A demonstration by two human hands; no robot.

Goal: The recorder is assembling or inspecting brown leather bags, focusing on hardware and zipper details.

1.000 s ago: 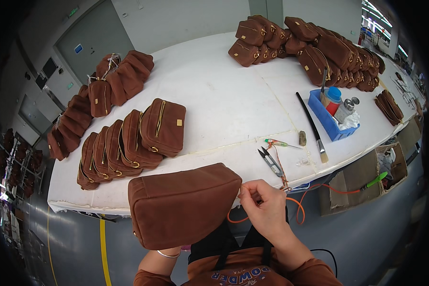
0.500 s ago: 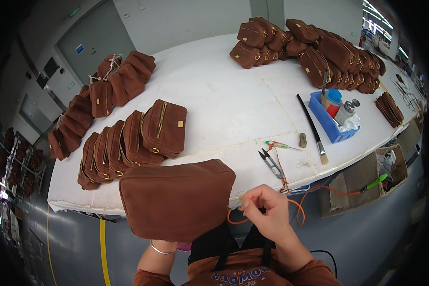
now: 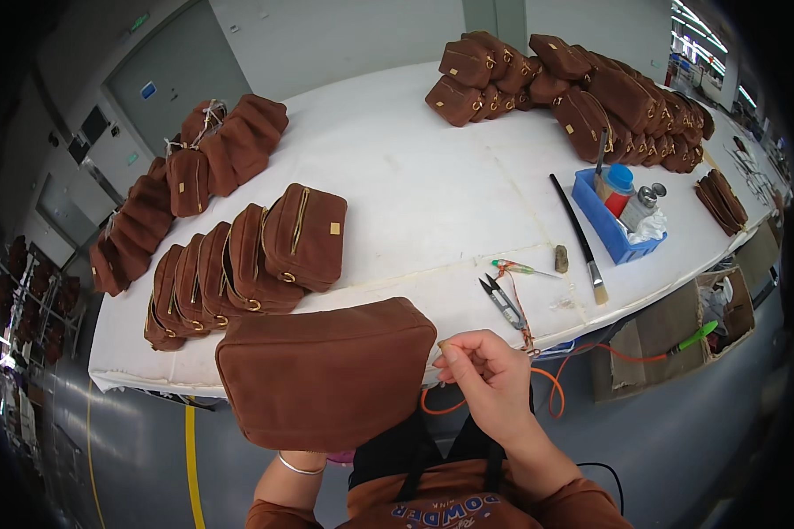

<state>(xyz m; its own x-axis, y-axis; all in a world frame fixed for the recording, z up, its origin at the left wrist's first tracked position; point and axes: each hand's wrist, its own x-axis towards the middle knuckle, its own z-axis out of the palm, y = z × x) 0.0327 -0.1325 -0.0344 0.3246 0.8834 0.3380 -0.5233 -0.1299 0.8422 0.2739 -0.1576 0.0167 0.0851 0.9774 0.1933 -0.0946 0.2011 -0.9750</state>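
Left hand is hidden behind the brown bag (image 3: 326,379), its grip impossible to tell; the bag is before the table's near edge, and just beside it the right hand (image 3: 492,381) has thumb and forefinger pinched narrow; on the table (image 3: 397,203) lie more bags (image 3: 260,256), scissors (image 3: 505,305), a brush (image 3: 577,231) and a blue tray (image 3: 602,227)

On the white table (image 3: 397,207) before me, a blue bin (image 3: 637,250) holds a blue-lidded jar (image 3: 619,181), a long black-handled brush (image 3: 580,238) lying beside it. To my right sits a cardboard box (image 3: 628,354); a grey door (image 3: 183,70) stands far left.
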